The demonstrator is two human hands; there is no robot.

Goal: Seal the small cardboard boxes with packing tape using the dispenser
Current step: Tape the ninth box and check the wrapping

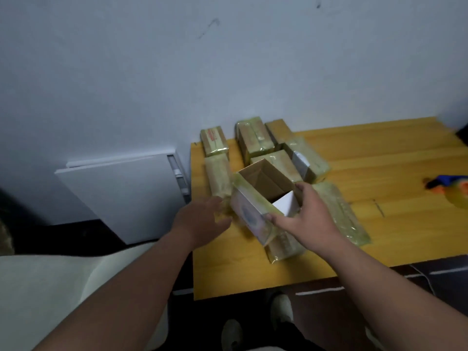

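An open small cardboard box (255,211), its outside wrapped in yellowish tape, stands near the left edge of the wooden table (379,153). A white flap (286,203) shows inside its opening. My right hand (304,214) grips the box's near right corner, thumb on the front wall and fingers over the rim. My left hand (202,221) reaches to the box's left side, touching a tape-covered flap (222,214). The blue and orange tape dispenser (450,186) lies at the table's right edge, away from both hands.
Several taped boxes (253,138) sit behind and beside the open one, along the wall. Flat taped pieces lie at its left (217,173) and right (339,214). A white panel (121,193) leans on the wall left of the table. My shoes (281,310) are below the table's front edge.
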